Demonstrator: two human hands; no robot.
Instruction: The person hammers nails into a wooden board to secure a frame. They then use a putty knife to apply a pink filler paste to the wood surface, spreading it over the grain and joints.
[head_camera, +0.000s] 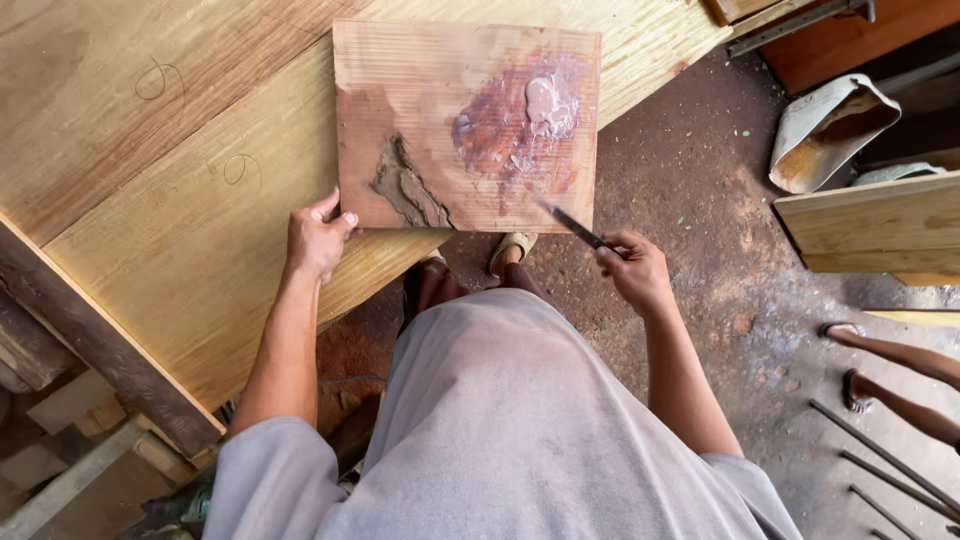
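A small reddish wooden board (430, 90) lies on a large pale plywood sheet (200, 230). The board carries a pinkish blob of filler paste (548, 105) inside a reddish smear, and a grey-brown lump of putty (405, 190) near its lower left. My left hand (318, 238) grips the board's lower left corner, thumb on top. My right hand (632, 268) holds a thin putty knife (572, 224) whose blade tip rests on the board's lower right edge.
My feet in sandals (512, 250) stand on the dirt floor (700, 200) below the board. Another person's sandalled feet (850, 360) are at the right. A bent metal scoop (825, 130), a wooden panel (880, 225) and metal rods (890, 470) lie right.
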